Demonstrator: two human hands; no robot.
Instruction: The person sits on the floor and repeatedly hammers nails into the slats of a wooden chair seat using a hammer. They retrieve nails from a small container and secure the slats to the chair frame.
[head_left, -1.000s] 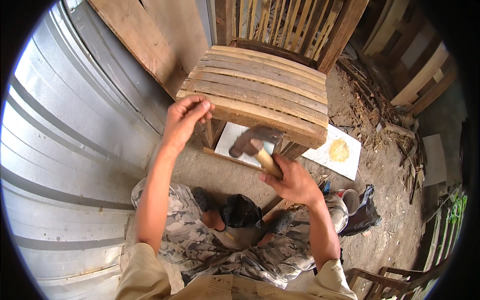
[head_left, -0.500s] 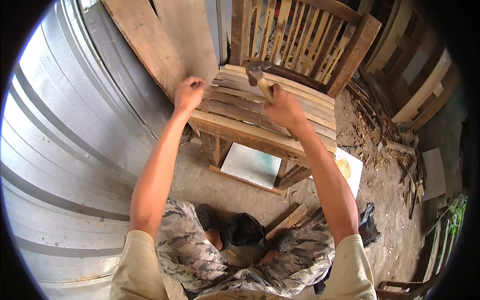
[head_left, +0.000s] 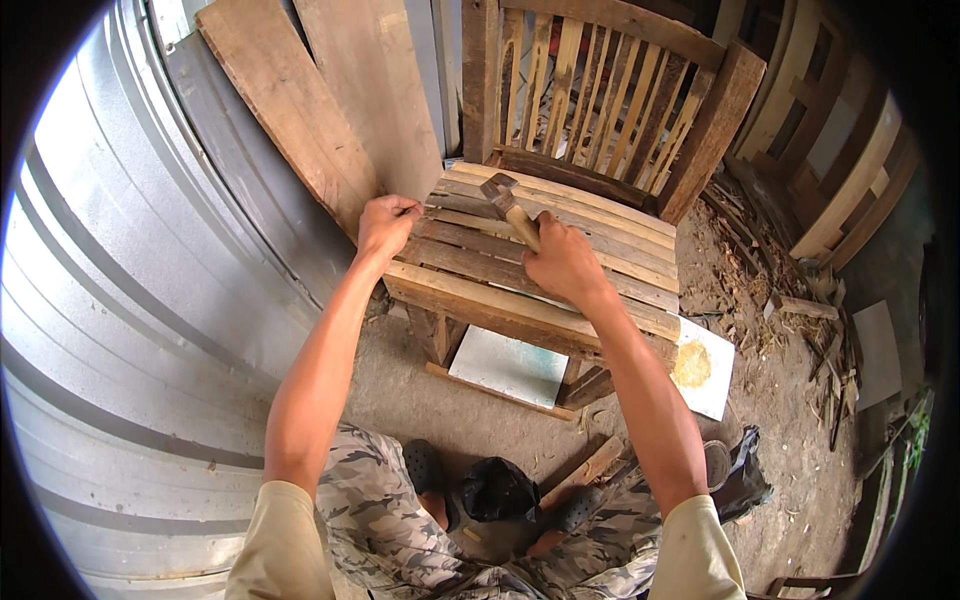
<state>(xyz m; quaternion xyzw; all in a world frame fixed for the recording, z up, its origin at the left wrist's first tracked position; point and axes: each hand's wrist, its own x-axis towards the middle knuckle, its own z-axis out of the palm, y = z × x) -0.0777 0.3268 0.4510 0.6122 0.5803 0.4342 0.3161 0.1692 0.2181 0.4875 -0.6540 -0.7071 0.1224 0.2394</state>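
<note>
A slatted wooden chair (head_left: 610,245) stands in front of me, with a spindle back. My right hand (head_left: 563,263) grips the wooden handle of a hammer (head_left: 507,203), whose metal head hovers over the seat's back left slats. My left hand (head_left: 386,226) rests at the seat's left edge with its fingers pinched together near the slat ends. Whether a nail sits between the fingers is too small to tell.
Corrugated metal sheeting (head_left: 130,330) curves along the left. Two rough planks (head_left: 330,110) lean against it behind the chair. White tiles (head_left: 508,365) lie on the dirt under the seat. Wood scraps (head_left: 800,300) and more slatted frames fill the right side.
My right hand lifted the hammer from below the seat front to above the seat, then lowered it toward the back left slats. My left hand stayed on the seat's left edge.
</note>
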